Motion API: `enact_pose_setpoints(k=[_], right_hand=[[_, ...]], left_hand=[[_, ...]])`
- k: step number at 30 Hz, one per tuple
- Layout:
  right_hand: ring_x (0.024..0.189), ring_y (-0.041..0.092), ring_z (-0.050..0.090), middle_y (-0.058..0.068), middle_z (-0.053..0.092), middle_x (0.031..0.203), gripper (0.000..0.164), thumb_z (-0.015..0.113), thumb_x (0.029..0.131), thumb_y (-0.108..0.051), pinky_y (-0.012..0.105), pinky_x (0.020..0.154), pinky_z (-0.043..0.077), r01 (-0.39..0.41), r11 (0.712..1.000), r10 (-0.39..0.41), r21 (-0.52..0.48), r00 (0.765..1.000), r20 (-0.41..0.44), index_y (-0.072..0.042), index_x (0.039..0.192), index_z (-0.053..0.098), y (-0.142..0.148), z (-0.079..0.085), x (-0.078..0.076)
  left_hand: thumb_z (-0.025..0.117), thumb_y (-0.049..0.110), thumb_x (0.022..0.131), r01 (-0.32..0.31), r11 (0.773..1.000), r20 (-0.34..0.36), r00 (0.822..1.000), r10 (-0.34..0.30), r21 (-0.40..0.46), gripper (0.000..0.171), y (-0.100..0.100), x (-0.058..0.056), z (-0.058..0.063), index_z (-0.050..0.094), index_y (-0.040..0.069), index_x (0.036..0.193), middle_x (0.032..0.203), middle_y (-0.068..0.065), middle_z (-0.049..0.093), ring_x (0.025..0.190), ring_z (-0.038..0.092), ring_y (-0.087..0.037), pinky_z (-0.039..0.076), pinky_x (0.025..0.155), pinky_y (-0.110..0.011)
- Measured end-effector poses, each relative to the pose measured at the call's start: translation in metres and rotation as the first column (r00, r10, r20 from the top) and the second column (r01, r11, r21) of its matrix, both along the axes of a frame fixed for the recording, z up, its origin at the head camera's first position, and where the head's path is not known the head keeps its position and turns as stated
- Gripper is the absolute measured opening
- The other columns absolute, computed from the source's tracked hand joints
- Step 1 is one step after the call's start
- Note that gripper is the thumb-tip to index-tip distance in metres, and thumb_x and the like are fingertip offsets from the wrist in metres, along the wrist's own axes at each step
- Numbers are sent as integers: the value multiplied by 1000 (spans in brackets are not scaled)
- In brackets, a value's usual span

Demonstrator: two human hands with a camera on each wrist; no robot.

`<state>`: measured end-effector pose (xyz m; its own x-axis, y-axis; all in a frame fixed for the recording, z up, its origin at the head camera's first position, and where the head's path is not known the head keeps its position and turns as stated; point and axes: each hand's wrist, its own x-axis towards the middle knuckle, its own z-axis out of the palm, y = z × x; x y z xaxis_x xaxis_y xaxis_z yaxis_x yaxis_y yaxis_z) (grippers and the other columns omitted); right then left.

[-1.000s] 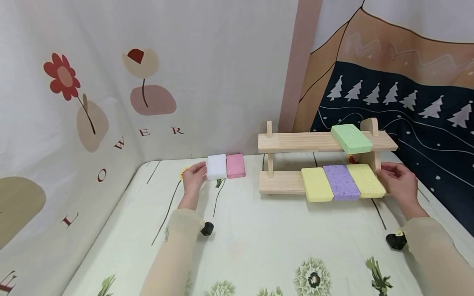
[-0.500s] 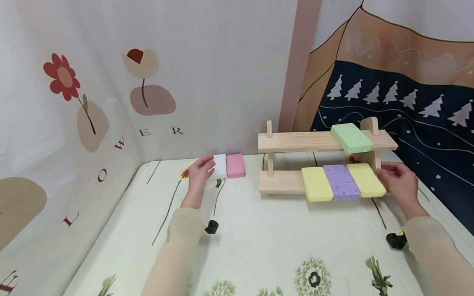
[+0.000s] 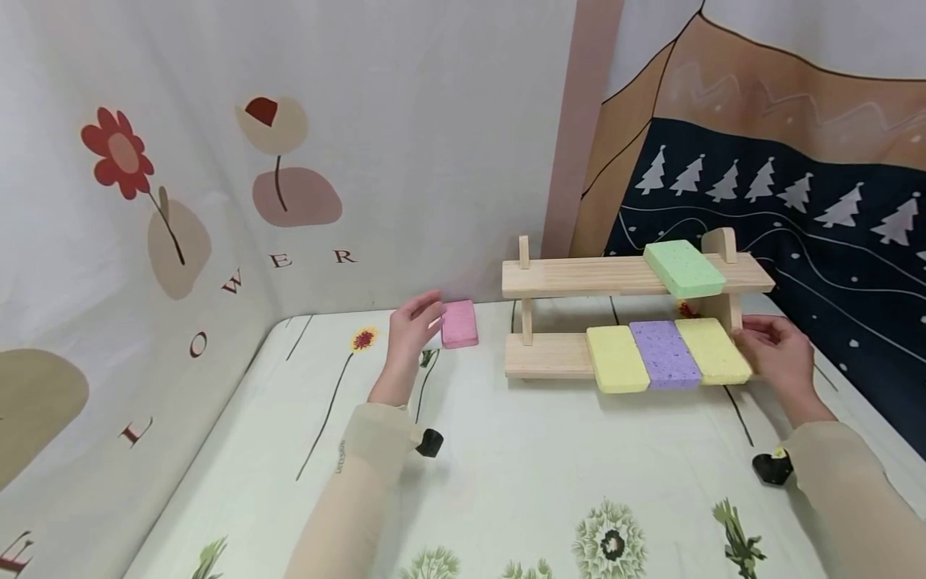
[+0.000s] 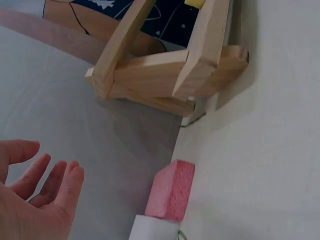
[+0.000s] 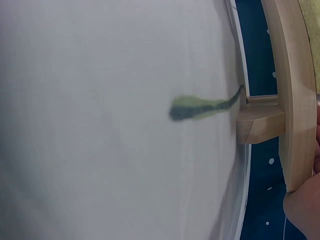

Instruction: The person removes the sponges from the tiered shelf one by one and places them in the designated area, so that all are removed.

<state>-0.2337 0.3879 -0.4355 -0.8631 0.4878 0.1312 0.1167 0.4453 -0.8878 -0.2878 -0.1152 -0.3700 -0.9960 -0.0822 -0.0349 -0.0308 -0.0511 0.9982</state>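
My left hand [image 3: 414, 330] hovers with loosely bent fingers and nothing in them. Below it lies a white sponge [image 4: 152, 230], hidden behind the hand in the head view. A pink sponge [image 3: 460, 325] touches the white one's right side. At the right, my right hand [image 3: 780, 352] grips the end of a two-tier wooden shelf [image 3: 571, 278]; thumb and fingers meet its edge in the right wrist view. The lower tier bears a yellow sponge [image 3: 618, 359], a purple sponge [image 3: 665, 355] and another yellow sponge [image 3: 713, 351] side by side. A green sponge [image 3: 684, 268] rests on the upper tier.
A flower-printed cloth [image 3: 499, 450] covers the table. Behind it hangs a pale curtain [image 3: 434, 161], with a dark tree-patterned one [image 3: 803, 233] close behind the shelf's right end. Black pieces [image 3: 430, 442] hang beneath both wrists.
My left hand has let go of the white sponge's left edge, risen and moved right over it. The right hand stays at the shelf's end, and the sponges have not moved.
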Motion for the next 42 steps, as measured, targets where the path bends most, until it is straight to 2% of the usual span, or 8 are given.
enact_pose_setpoints(k=[6,14,22,28,33,37,42], right_hand=[[77,-18,49,-32,49,85,14,68,94,-27,-4,67,43,4,1000,-4,-23,1000,-7,-35,100,58,1,0,-1],[76,-20,50,-33,49,84,13,68,95,-25,-4,67,42,2,1000,-2,3,1000,-15,-33,101,59,1,-1,0],[78,-20,49,-33,48,85,17,67,95,-26,-5,69,42,-3,1000,3,20,1000,-26,-22,110,62,1,-2,-1],[78,-19,50,-32,50,85,12,68,94,-26,-5,69,42,-6,1000,6,-2,999,-32,-30,104,61,2,-3,-1],[78,-19,49,-33,49,84,12,67,95,-29,-5,69,41,9,1000,-8,8,1000,-7,-32,104,60,2,-3,-1],[78,-19,49,-32,49,85,12,67,95,-29,-6,69,41,15,1000,-15,6,1000,-9,-29,105,61,2,-3,-1],[79,-18,49,-32,49,86,11,67,95,-29,-6,70,42,10,1000,-10,1,1000,-14,-33,102,59,2,-2,-1]], left_hand=[[63,16,99,30,1000,-19,999,-30,-3,36,18,1,4,60,6,134,139,-14,59,128,59,-26,50,109,-35],[64,12,97,60,998,-46,997,-59,18,32,48,1,9,64,4,128,134,-16,63,119,64,-27,54,104,-36],[63,11,97,140,988,-95,986,-135,58,33,79,4,14,63,3,129,133,-16,64,117,65,-28,55,102,-36],[63,14,98,216,974,-108,972,-208,68,33,105,8,19,64,5,129,131,-13,65,117,65,-28,55,102,-39],[63,15,98,280,960,-124,954,-275,28,34,130,12,23,63,7,131,131,-11,65,117,66,-26,54,103,-42],[64,16,97,302,953,-135,945,-300,-5,33,152,14,25,65,11,130,129,-7,67,114,67,-20,56,100,-37],[65,17,97,316,948,-128,940,-316,-25,32,175,15,28,66,13,129,128,-4,68,115,67,-17,58,97,-30]])
